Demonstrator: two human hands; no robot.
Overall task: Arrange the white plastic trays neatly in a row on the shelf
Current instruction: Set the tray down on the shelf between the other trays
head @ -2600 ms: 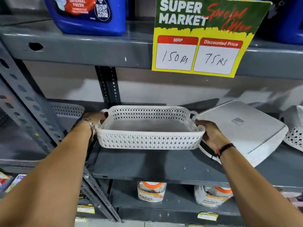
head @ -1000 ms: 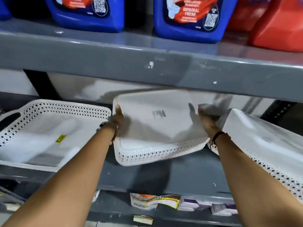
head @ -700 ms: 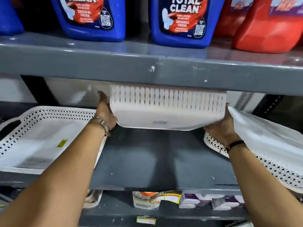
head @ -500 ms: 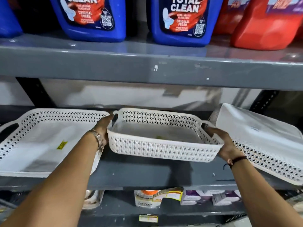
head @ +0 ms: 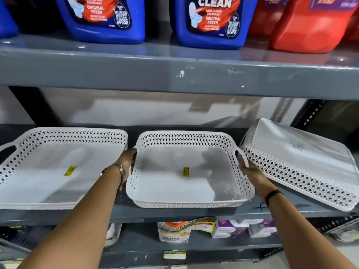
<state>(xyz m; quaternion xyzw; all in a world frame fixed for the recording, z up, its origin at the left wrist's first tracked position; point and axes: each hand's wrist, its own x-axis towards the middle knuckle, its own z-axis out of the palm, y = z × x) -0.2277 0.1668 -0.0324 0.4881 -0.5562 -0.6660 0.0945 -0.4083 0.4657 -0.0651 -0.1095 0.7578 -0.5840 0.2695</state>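
Head: hands [head: 127, 162] grip middle tray [head: 186, 195].

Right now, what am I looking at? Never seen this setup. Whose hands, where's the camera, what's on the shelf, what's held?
No machine here: a person wears one wide-angle camera on the head, looking forward and down. Their left hand and right hand grip the sides of the middle tray, open side up on the grey shelf. A left tray sits beside it, also open side up. The right tray lies upside down and tilted. Blue jugs and red jugs stand on the shelf above.
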